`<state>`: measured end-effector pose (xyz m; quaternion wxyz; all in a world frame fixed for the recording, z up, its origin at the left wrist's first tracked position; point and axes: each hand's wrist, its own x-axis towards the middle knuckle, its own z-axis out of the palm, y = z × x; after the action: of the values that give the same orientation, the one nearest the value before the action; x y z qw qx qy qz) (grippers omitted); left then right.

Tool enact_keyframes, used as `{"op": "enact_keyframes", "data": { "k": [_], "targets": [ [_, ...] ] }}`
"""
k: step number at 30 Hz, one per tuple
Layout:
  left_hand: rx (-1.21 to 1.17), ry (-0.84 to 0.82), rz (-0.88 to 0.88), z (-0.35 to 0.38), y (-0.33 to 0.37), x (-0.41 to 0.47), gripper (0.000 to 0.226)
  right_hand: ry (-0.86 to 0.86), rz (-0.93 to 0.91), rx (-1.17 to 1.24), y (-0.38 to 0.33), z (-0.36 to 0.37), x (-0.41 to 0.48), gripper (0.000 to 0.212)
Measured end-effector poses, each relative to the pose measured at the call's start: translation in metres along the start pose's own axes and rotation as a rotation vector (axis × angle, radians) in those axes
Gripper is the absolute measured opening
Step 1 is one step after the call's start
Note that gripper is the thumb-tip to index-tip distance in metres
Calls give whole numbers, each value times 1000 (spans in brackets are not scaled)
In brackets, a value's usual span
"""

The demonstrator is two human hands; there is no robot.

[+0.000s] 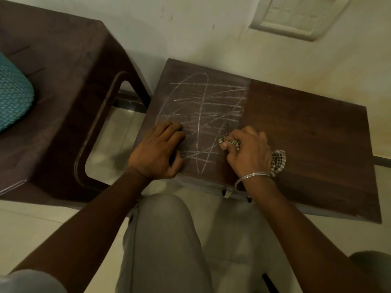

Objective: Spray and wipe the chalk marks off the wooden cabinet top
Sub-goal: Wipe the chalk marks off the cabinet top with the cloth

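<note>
a person sits facing a low wooden cabinet top (306,127), both bare forearms reaching forward over one grey-trousered knee (165,240). the left hand (157,150) lies palm down on the near left part of the wood, fingers stretched forward and loosely together, holding nothing, with the thumb angled along the front edge. the right hand (247,150) is curled into a fist around one bunched checked cloth (278,160), pressing it to the surface near the middle of the front edge; a corner of the cloth pokes out by the thumb and more spills from behind the heel of the hand. one thin metal bangle (251,176) circles the right wrist.

the chalk marks (203,115) cover the left half of the top: one tall loop crossed by many rough, roughly horizontal strokes, with a pale dusty haze around them. they lie between the two hands and run back toward the wall. the right half of the top looks darker and free of marks, with a fairly straight boundary running back from the cloth.

one dark brown plastic chair (69,81) stands just left of the cabinet, with one teal knitted cushion (12,96) on its seat. one pale switch plate (296,13) is fixed on the wall behind. i cannot see a spray bottle in this view.
</note>
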<state>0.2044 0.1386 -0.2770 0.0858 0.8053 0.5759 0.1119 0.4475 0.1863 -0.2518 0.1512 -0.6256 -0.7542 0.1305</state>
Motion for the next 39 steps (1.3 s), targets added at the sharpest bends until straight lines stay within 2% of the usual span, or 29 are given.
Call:
{"op": "enact_keyframes", "data": {
  "k": [6,13,20,28,34,39],
  "targets": [
    [12,2,-6,-1,2,0,55,39,64,14,-4,-1,61,6],
    [25,10,3,-1,2,0,56,31,-3,-10,12,3,38,4],
    [29,-15,-4,-1,3,0,57,44,60,54,12,-2,102,3],
    [29,17,19,-1,5,0,58,32,-70,13,28,-5,67,4],
    [20,-9,34,1,5,9,58,82,57,22,33,-10,140,8],
    [39,11,29,1,1,-3,59,87,-25,15,29,0,102,6]
  ]
}}
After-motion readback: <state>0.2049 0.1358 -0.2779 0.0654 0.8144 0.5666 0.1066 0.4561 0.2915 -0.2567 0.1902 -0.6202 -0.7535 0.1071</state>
